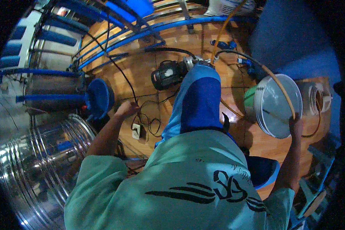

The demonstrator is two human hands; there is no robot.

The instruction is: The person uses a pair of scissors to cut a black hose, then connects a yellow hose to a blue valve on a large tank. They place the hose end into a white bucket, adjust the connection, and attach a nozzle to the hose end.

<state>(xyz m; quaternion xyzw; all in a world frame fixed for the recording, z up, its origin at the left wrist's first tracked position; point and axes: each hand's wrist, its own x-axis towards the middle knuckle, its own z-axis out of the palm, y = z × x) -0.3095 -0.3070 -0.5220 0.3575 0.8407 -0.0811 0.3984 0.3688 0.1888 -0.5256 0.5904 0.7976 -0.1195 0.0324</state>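
My left hand (127,110) is closed around a black power cable (122,74) that hangs from the upper left. Below that hand a white socket block (136,131) lies on the floor among loops of cord. My right hand (295,125) grips a tan hose (280,85) near its end, at the right rim of a white bucket (274,109). The hose arches back toward an electric pump with a black motor (166,74). My blue-trousered knee hides part of the pump.
A large shiny steel drum (38,165) stands at the left, with a blue basin (99,99) beyond it. Blue metal racks (115,42) line the far left. Right of the bucket sits a translucent container (314,97) with a hose in it. Tiled floor (145,88) lies between.
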